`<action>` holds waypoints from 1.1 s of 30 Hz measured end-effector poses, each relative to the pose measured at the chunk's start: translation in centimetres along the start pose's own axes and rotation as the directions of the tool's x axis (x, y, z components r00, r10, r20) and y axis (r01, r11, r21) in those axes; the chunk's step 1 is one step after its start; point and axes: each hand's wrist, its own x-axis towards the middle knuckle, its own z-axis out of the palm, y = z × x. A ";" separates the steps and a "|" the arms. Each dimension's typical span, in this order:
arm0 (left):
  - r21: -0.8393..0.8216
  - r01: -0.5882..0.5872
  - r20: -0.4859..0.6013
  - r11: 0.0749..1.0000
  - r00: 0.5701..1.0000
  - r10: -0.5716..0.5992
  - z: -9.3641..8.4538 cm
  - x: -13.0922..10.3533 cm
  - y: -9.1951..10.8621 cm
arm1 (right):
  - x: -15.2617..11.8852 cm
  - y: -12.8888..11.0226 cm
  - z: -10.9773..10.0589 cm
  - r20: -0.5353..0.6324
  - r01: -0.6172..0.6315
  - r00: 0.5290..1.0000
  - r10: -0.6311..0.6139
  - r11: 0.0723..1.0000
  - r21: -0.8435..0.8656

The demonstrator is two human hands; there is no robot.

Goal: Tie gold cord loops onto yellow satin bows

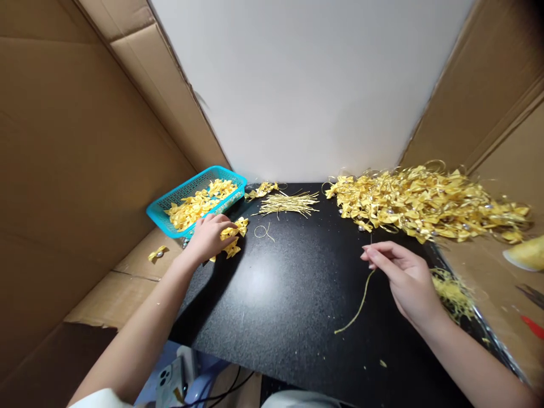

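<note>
Left of the frame's centre, bows (187, 213) sit in the basket (158, 213), my left hand (208, 239) over a pile (241, 226) just before it. Cut cords (289, 204) lie on the table (263, 300) at mid-frame, a heap (420, 201) to their right. In front of that heap, my right hand (406, 277) holds a cord (364, 300).

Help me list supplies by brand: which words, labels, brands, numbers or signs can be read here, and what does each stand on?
None can be read.
The phone shows no lettering that can be made out.
The blue basket, cardboard, yellow bows and yellow string show no readable text either.
</note>
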 end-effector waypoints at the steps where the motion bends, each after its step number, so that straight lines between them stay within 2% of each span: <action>1: -0.002 -0.037 -0.003 0.999 0.999 0.037 0.2 0.1 0.7 | 0.0 0.1 0.0 0.005 0.001 1.000 -0.001 1.000 -0.005; 4: -0.032 -0.198 0.075 0.980 0.977 0.200 0.9 0.8 3.0 | 0.0 0.2 0.0 0.017 0.002 1.000 -0.002 1.000 -0.015; 6: -0.051 -0.230 0.135 0.972 0.963 0.234 1.6 1.3 4.3 | 0.0 0.2 0.0 0.021 0.004 1.000 -0.003 1.000 -0.017; 8: -0.055 -0.223 0.157 0.973 0.961 0.229 2.4 1.8 5.3 | 0.0 0.3 0.0 0.030 0.005 1.000 -0.005 1.000 -0.019; 12: -0.031 -0.165 0.119 0.986 0.979 0.168 3.9 2.9 6.9 | -0.1 0.3 0.2 0.068 0.010 0.998 -0.007 0.999 -0.040; 16: 0.010 -0.070 0.033 0.997 0.997 0.070 3.4 3.2 7.8 | -0.1 0.4 0.3 0.091 0.007 0.996 -0.001 0.998 -0.063; 19: 0.030 -0.016 -0.012 0.999 1.000 0.017 1.7 2.9 6.6 | -0.3 0.4 0.3 0.091 -0.003 0.996 0.009 0.998 -0.063; 22: 0.056 0.115 -0.038 0.992 0.993 -0.113 0.3 2.7 3.8 | -0.5 0.3 0.4 0.095 -0.004 0.995 0.007 0.999 -0.039; 26: 0.040 0.168 -0.005 0.985 0.986 -0.168 0.3 2.9 0.8 | -0.7 0.3 0.6 0.133 0.022 0.991 -0.020 1.000 -0.010; 30: -0.043 0.193 -0.016 0.980 0.981 -0.193 1.1 2.9 0.2 | -0.6 0.6 0.6 0.160 0.048 0.986 -0.047 0.999 0.000; 33: -0.123 0.219 -0.088 0.968 0.969 -0.231 0.6 2.7 0.2 | -0.5 0.9 0.5 0.156 0.063 0.986 -0.065 0.998 0.016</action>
